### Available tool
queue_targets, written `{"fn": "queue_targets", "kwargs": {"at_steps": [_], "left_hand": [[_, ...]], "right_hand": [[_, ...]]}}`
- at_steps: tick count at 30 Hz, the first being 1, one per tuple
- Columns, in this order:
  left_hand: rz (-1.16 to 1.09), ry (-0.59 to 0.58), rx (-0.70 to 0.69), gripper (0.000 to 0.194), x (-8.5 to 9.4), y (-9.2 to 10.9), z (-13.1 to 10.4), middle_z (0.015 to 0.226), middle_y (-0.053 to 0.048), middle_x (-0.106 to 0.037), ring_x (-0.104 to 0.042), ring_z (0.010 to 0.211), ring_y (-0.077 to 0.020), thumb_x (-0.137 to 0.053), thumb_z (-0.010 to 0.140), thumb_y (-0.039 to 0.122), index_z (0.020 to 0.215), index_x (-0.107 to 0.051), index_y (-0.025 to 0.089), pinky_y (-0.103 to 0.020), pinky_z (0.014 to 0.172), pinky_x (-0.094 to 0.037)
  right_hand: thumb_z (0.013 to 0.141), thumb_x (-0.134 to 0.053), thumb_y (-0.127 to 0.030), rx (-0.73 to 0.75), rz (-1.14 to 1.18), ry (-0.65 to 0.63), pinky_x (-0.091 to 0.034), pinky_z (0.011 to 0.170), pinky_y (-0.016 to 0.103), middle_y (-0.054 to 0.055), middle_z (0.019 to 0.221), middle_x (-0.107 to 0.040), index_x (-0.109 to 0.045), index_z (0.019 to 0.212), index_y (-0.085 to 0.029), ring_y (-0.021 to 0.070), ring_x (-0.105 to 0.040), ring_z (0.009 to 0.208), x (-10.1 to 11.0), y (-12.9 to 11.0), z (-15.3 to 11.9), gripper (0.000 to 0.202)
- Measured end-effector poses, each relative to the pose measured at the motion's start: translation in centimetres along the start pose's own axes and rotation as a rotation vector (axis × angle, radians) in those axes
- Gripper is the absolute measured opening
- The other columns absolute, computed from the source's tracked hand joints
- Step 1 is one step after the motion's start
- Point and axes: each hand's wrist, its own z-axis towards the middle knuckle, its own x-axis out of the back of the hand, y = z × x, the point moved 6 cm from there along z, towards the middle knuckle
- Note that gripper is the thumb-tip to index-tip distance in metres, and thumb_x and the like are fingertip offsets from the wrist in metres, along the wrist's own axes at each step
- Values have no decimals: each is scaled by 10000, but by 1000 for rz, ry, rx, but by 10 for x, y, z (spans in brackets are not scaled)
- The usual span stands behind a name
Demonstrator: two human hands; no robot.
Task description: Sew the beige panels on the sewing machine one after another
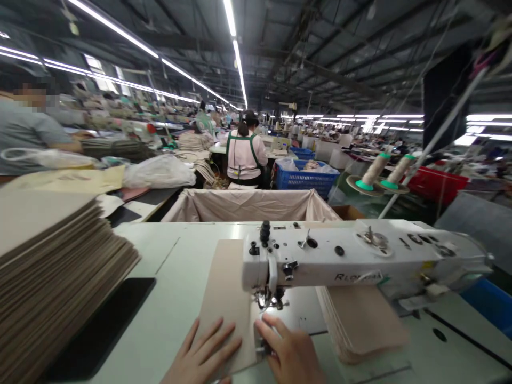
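Observation:
A beige fabric panel lies on the pale tabletop, its right edge under the needle area of a white sewing machine. My left hand rests flat on the panel's near part, fingers spread. Just in front of the presser foot, my right hand is curled at the panel's right edge, beside a small metal guide. Whatever sits between its fingers is hidden. Under the machine arm, to the right, lies a stack of similar beige panels.
A tall stack of panels and a black phone-like slab stand at left. Behind the table is a cloth-lined bin. Thread cones stand at right. A person in a green-strapped apron sits ahead; another person is at left.

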Motion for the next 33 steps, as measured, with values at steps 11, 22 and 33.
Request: {"fn": "queue_targets", "kwargs": {"at_steps": [11,22,33], "left_hand": [[-256,-120,98,530,11,6,18,1496,-33,-392,-332,1387,-282,-533,965,347,1463,-352,321,-591,1147,-185],[-270,-104,165,520,1,-11,37,1504,-23,-378,-330,1387,-279,-505,979,366,1469,-338,323,-549,1143,-245],[-221,-50,198,590,-9,-17,41,1546,-28,-288,-267,1416,-273,-468,987,422,1513,-230,301,-530,1165,-197]], "right_hand": [[721,-435,-2,3,-15,0,-526,887,367,-39,1468,-427,-354,1431,-360,204,-613,1075,-1,-1,-7,799],[729,-415,-14,31,-11,33,-551,866,366,-22,1444,-462,-382,1425,-329,210,-630,1067,1,-1,-5,765],[715,-415,2,54,-12,54,-542,882,316,-31,1437,-472,-394,1412,-323,190,-618,1096,2,-1,-5,770]]}}
